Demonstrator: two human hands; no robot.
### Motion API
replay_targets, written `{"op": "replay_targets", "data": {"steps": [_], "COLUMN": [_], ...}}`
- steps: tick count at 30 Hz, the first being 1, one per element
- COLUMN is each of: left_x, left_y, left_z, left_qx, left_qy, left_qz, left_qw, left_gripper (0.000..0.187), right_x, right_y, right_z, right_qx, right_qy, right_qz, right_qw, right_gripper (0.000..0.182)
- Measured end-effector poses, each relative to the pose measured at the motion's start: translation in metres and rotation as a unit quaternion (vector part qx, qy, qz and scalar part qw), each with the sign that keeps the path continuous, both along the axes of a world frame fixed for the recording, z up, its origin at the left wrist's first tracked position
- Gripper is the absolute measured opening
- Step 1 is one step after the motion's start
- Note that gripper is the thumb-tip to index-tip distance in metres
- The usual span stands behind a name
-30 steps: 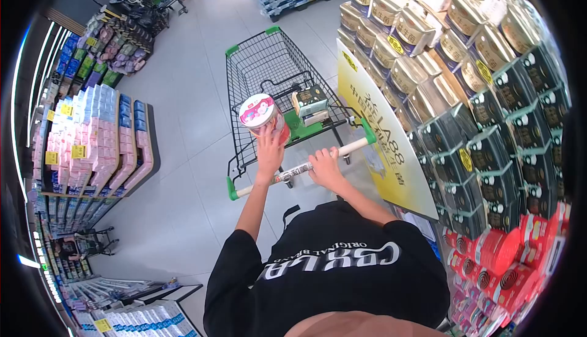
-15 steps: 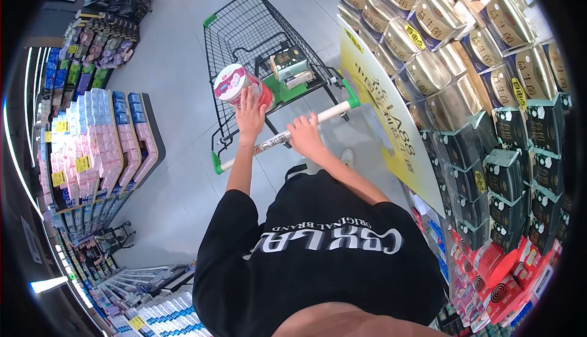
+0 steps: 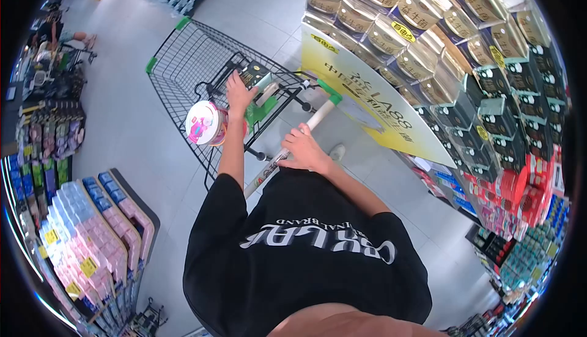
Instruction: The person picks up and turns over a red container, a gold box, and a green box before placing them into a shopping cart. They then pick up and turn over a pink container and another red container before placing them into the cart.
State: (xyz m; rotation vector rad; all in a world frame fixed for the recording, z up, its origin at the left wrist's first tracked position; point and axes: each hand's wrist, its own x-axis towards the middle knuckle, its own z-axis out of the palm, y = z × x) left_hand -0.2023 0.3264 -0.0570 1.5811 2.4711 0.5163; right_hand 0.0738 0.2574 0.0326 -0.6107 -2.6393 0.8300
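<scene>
My left hand (image 3: pixel 240 92) is over the shopping cart (image 3: pixel 189 56), fingers apart, beside a dark package (image 3: pixel 255 73); whether it touches the package is unclear. A round tub (image 3: pixel 203 123) with a white and pink lid stands in the cart near my left forearm. A small pale item (image 3: pixel 268 94) lies by the dark package, over a green panel (image 3: pixel 262 111). With its fingers curled round the white handle (image 3: pixel 323 114), my right hand (image 3: pixel 304 149) holds the cart.
Gold and dark green packs (image 3: pixel 422 13) are stacked at the right, behind a yellow sign board (image 3: pixel 367 105). At the lower left is a shelf of pink and blue packs (image 3: pixel 92 233). A person's legs (image 3: pixel 76 36) show at the far upper left.
The cart has swung to the left in view. My left hand has left the tub and moved over to the dark package. My right hand remains on the handle.
</scene>
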Motion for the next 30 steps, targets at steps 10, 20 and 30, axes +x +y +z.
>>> {"op": "replay_targets", "data": {"steps": [10,20,30], "left_x": [0.027,0.198,0.222], "left_y": [-0.008,-0.062,-0.079], "left_z": [0.033,0.198,0.203], "left_qx": [0.005,0.244,0.284], "left_qy": [-0.065,-0.059,-0.175], "left_qz": [-0.052,-0.24,-0.394], "left_qw": [0.997,0.938,0.856], "left_gripper": [0.091,0.086,0.061], "right_x": [0.016,0.053,0.144], "right_y": [0.011,0.07,0.01], "right_z": [-0.019,0.083,0.014], "right_qx": [-0.115,-0.391,-0.667], "right_qy": [0.157,0.391,0.634], "right_qz": [-0.155,-0.333,-0.19], "right_qw": [0.969,0.764,0.343], "right_gripper": [0.04,0.055,0.057]}}
